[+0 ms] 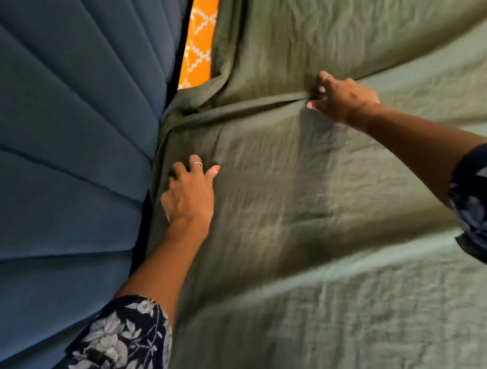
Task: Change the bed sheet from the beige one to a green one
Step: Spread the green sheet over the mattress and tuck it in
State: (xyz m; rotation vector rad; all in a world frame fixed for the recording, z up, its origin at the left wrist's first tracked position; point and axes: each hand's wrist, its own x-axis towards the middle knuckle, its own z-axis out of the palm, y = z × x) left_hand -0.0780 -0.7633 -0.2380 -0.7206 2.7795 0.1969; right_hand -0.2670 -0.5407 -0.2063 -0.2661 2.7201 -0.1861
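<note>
Left of the left hand [188, 192], the padded blue channelled headboard [41, 151] rises as a wall, leaving only a narrow dark gap beside the fingers. Between and below both hands the wrinkled green cotton sheet [304, 222] lies open. Just beside the right hand [341, 98], a raised fold crosses.

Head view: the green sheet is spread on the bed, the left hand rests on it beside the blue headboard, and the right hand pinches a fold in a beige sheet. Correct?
Not quite. The head view shows the right hand pinching a fold in the green sheet, not a beige one; no beige sheet is visible. The rest holds: the left hand rests on the sheet beside the blue headboard.
</note>
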